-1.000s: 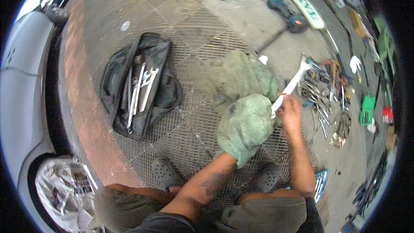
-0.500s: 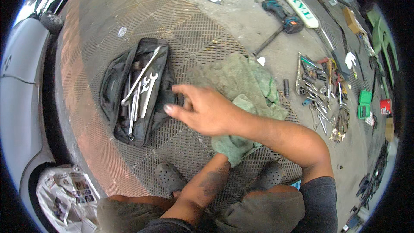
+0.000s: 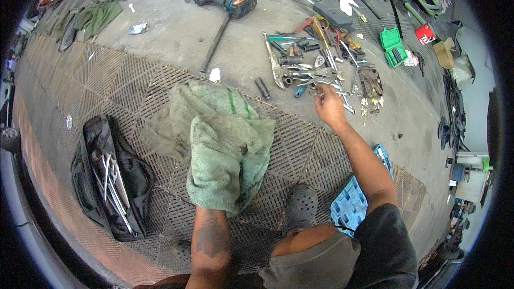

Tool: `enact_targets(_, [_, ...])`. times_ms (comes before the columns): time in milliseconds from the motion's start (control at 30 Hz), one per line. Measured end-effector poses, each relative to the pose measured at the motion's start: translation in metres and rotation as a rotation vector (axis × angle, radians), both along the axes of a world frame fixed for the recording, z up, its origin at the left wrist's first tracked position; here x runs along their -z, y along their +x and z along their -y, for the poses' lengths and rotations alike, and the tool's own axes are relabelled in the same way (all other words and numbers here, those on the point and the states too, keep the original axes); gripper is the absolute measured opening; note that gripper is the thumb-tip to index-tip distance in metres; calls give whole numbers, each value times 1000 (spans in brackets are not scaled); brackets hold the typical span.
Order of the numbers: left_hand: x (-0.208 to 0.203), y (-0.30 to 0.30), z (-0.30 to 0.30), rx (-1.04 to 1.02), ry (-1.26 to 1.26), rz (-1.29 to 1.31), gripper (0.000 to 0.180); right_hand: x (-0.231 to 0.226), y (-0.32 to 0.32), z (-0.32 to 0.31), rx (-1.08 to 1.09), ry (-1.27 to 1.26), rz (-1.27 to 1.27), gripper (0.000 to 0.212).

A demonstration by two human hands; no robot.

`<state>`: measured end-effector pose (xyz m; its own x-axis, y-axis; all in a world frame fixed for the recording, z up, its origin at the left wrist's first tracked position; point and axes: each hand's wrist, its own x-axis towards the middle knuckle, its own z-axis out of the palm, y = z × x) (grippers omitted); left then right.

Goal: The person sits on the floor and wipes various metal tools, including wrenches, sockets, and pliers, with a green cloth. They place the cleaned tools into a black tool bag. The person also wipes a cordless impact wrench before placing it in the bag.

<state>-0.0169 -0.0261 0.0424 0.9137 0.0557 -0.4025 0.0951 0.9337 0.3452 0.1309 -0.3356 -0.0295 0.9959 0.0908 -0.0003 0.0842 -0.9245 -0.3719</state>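
My left forearm [image 3: 212,235] runs up into a worn green towel [image 3: 227,150], which is draped over the whole left hand and hides its fingers. Off to the right, my right hand [image 3: 330,108] reaches down to the near side of a heap of hand tools [image 3: 305,56] on the floor. Its fingers are curled together at a metal wrench [image 3: 317,92] among other wrenches; the fingertips partly cover it. At the left lies an unzipped black tool bag [image 3: 140,182] with several long wrenches [image 3: 113,182] inside.
Beyond the towel lies a cordless impact wrench [image 3: 225,2] with a long extension. A dark socket [image 3: 262,88] sits apart from the heap. A green case [image 3: 393,47] stands open at the right. A blue molded case [image 3: 350,203] is beside my right arm; perforated mats [image 3: 160,91] cover the near floor.
My right hand has gone from beside the black bag over to the tool heap. The view has swung right. The left hand stays wrapped in the towel.
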Motion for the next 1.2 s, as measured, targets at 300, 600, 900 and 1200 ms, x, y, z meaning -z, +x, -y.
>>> enact_targets(300, [0, 11, 5, 181, 378, 14, 49, 24, 90, 22, -545, -300, 59, 52])
enact_targets(600, [53, -9, 1, 116, 2300, 87, 32, -76, 62, -32, -714, 71, 56, 75])
enact_targets(900, [33, 3, -11, 85, 1311, 49, 39, -152, -66, -154, -1006, 221, 161, 40])
enact_targets(1200, [33, -31, -31, 169, 2003, -190, 26, -37, -150, -175, -352, 628, -682, 58])
